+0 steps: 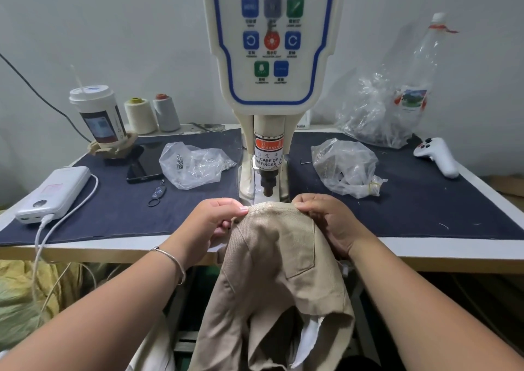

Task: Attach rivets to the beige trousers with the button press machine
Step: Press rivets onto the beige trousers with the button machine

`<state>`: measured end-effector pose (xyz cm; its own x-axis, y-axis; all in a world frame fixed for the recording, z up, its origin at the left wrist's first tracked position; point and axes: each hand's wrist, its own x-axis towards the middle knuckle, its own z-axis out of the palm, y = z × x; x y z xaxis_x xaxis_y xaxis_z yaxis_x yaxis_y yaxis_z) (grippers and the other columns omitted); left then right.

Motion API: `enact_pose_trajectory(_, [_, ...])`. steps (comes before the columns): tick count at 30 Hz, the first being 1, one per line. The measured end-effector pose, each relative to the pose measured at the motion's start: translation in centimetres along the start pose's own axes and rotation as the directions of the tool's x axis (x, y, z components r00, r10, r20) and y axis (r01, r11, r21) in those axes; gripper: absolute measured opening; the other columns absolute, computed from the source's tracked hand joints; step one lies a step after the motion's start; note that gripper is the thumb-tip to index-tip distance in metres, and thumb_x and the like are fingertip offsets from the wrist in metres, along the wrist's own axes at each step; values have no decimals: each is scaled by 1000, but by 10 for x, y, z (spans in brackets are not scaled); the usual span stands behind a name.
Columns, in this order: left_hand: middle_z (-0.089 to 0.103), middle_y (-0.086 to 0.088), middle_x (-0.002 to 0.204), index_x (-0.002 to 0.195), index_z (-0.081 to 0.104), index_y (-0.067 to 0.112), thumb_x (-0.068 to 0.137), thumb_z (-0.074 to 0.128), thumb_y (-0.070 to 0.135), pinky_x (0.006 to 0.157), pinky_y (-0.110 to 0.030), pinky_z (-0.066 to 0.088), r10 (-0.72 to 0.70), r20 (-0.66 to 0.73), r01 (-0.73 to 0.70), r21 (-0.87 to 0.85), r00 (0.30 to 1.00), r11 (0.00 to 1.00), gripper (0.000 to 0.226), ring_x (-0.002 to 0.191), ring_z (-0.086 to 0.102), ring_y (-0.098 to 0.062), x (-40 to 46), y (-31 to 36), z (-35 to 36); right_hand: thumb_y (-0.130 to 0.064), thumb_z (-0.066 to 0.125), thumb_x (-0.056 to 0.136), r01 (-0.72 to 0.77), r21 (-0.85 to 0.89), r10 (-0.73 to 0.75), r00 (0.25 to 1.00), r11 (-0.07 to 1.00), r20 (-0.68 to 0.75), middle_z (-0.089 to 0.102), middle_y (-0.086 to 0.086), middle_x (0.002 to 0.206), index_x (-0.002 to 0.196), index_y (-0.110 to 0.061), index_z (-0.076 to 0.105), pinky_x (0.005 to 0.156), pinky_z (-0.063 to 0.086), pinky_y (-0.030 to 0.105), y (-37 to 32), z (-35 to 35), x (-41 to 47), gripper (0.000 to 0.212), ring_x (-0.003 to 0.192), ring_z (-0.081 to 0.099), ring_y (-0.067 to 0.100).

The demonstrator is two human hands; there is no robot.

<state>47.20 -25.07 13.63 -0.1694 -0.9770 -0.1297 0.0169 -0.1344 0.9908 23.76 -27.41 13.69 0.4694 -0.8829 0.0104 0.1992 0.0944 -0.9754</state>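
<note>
Two hands hold one pair of beige trousers [272, 257] at the table's near edge. The left hand [211, 220] and right hand [326, 220] each pinch the folded top edge, thumbs on top. That edge lies crosswise just before and below the punch [268, 185] of the button press machine [272, 58]; both hands sit about equally near. Cloth: ribbed twill, stitched pocket, white lining hanging below. Punch: dark metal, cylindrical.

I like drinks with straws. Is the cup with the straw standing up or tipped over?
Standing up, leaning slightly. The cup sits in a brown holder on the table, lid on top, straw pointing up.
</note>
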Motion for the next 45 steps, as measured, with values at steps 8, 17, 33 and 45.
enact_pose_trajectory(8, [38,3,60,56,62,18,56,77,35,36,-12,21,1,-3,-1,0,1000,1000,23,50,26,-7,1,-2,0,-3,48,83,13,1,-13,1000,1000,8,48,0,57,60,-9,56,50,40,17,-1,1,-2,26,52,45,8])
enact_pose_trajectory(17, [37,2,60,56,61,18,54,76,35,36,-12,21,1,-7,-1,-12,1000,1000,22,51,26,-7,1,-1,1,-6,51,81,10,0,-10,1000,1000,0,46,1,58,62,-9,56,51,39,17,1,-1,0,20,53,43,9])
enact_pose_trajectory(33, [36,2,61,53,61,18,60,73,28,36,-12,21,9,-51,-9,-7,999,1000,17,51,26,-7,-1,0,3,-3,49,83,6,-30,-7,999,1000,-41,45,0,57,60,-9,55,48,38,17,-2,4,-2,24,51,41,8])
enact_pose_trajectory(45, [54,3,66,67,66,20,77,69,25,58,-18,33,8,261,-107,366,965,924,12,62,41,-8,-62,61,10,-11,57,67,-12,-72,18,996,997,87,51,5,63,58,-9,62,58,37,23,-29,16,-45,10,60,46,12])
